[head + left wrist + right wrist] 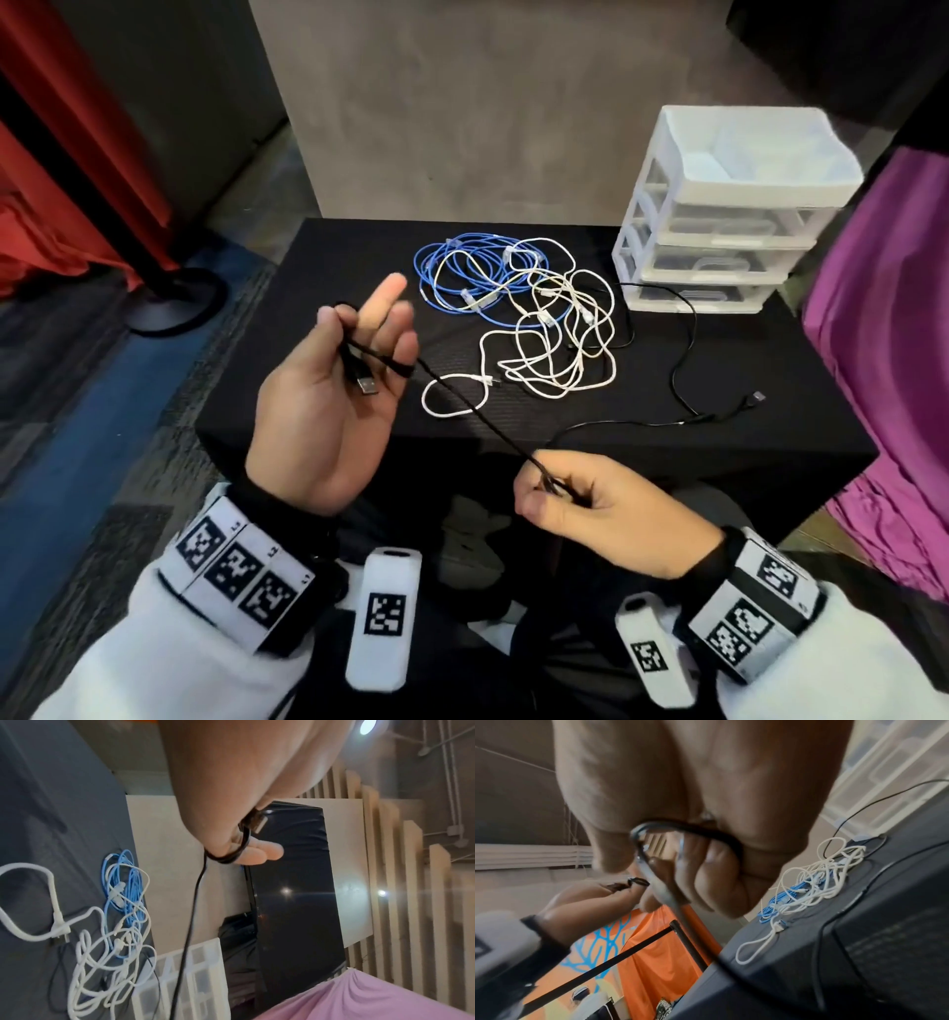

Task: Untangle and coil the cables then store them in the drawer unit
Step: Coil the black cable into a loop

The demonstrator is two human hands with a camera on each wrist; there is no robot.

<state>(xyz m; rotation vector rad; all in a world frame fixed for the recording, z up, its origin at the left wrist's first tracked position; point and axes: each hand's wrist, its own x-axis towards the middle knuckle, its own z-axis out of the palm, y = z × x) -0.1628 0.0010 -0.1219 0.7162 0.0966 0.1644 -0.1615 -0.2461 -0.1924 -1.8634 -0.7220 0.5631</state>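
Black table (318, 267); blue cable (436, 267) at twelve o'clock, white cable (554, 329) beside it; white drawers (719, 216); black-and-white checkered wristbands (231, 570).

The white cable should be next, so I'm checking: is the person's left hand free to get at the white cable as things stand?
Probably not yet. The left hand holds the black cable looped over its fingers. The white cable lies uncovered on the table, tangled with the blue cable.

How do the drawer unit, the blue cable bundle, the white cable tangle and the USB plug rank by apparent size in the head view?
1. drawer unit
2. white cable tangle and blue cable bundle: similar spread, overlapping, so not ranked apart
3. USB plug, smallest although nearest the camera
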